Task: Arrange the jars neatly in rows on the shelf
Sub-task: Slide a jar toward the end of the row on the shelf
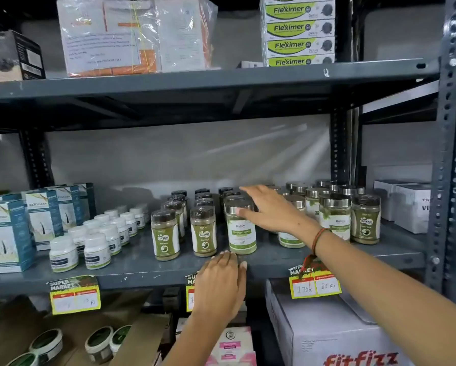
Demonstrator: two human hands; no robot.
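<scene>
On the grey middle shelf (142, 262) stand rows of green-powder jars. Dark-lidded jars (165, 235) form rows in the centre. A silver-lidded jar with a white and green label (241, 233) stands at the front of the third row. My right hand (271, 210) reaches in from the right, fingers spread, thumb touching that jar's lid. My left hand (221, 283) rests flat on the shelf's front edge just below the same jar, holding nothing. More silver-lidded jars (335, 215) cluster at the right, partly hidden by my right forearm.
Small white bottles (97, 250) and blue boxes (8, 233) fill the shelf's left side, white boxes (411, 207) the far right. Yellow price tags (75, 295) hang from the edge. A perforated steel upright (451, 154) stands right. Cartons (335, 334) sit below.
</scene>
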